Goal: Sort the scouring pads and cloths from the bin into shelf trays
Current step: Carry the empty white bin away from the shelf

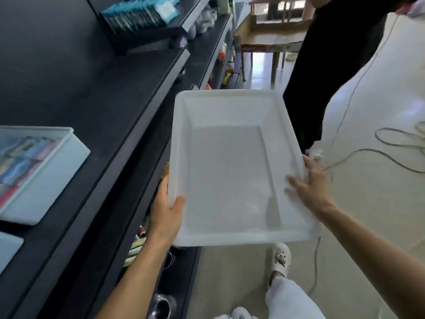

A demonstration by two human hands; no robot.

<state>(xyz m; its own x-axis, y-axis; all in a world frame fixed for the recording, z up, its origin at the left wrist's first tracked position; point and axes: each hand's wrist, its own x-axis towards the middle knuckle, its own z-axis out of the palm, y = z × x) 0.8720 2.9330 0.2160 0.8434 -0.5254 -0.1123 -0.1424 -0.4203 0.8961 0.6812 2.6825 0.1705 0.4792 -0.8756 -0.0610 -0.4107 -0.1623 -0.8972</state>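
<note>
Gripping w/ both hands: the person's left hand [166, 210] is clamping the near-left rim of the white plastic bin [230, 107], thumb curling over the top edge, other fingers hidden beneath. The right hand [316, 183] is holding the bin's right rim, thumb lying on the inner wall and one finger stretching along the edge; the remaining fingers are out of sight behind the rim. The bin is hanging in the air between the two hands, open side up, its bare white bottom showing.

Left of the bin, a black shelf unit [110, 125] is running front to back. Far left of the bin, on that shelf, a white shelf tray [53, 178] is sitting w/ folded cloths [25, 157] in blue, pink and red inside, blurred. Beyond the bin's far-left corner, higher up, a rack of teal packets [138, 14] is standing on an upper shelf. Below the bin's near edge, a white clog [279, 259] is resting on the pale floor. Right of the bin, a grey cable [400, 143] is looping across the floor. Past the bin's far-right corner, another person's black trouser leg [322, 77] is standing.
</note>
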